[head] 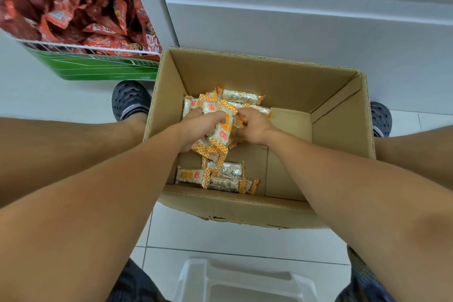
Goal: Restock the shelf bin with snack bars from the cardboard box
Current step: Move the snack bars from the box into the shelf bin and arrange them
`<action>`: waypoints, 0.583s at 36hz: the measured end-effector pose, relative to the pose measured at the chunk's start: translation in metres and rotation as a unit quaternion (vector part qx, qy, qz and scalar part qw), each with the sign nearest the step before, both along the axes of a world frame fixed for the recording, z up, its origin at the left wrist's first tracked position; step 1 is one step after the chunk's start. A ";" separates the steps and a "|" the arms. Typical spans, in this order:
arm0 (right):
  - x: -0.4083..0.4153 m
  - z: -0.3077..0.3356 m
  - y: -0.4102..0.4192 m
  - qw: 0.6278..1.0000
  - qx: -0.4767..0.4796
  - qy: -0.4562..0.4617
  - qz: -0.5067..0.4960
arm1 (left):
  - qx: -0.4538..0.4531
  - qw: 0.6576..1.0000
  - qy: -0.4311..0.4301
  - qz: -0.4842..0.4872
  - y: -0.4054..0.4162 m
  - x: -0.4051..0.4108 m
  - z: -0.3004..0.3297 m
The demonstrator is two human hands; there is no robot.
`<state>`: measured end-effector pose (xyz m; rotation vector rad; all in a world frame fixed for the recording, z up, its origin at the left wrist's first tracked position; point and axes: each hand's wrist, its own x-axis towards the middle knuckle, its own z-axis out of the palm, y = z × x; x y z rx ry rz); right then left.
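An open cardboard box (338,130) stands on the floor between my feet. Several snack bars in orange-checked clear wrappers lie in its left half: a far pile (241,97) and a near group (218,175). Both of my hands are down inside the box. My left hand (198,125) is closed on a bunch of the snack bars (219,141). My right hand (252,125) grips the same bunch from the right. The bars hide most of my fingers.
A wire shelf bin (93,66) with a green front, full of red snack packets (81,7), stands at the upper left. Grey shelf fronts (306,19) rise behind the box. A white plastic stool (245,279) sits under me on the tiled floor.
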<state>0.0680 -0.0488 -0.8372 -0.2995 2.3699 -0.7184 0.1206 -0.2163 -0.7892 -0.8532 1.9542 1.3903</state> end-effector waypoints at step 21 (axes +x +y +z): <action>0.017 0.086 0.104 0.763 -0.355 -0.415 -0.347 | 0.020 1.000 0.000 0.009 0.038 0.004 0.041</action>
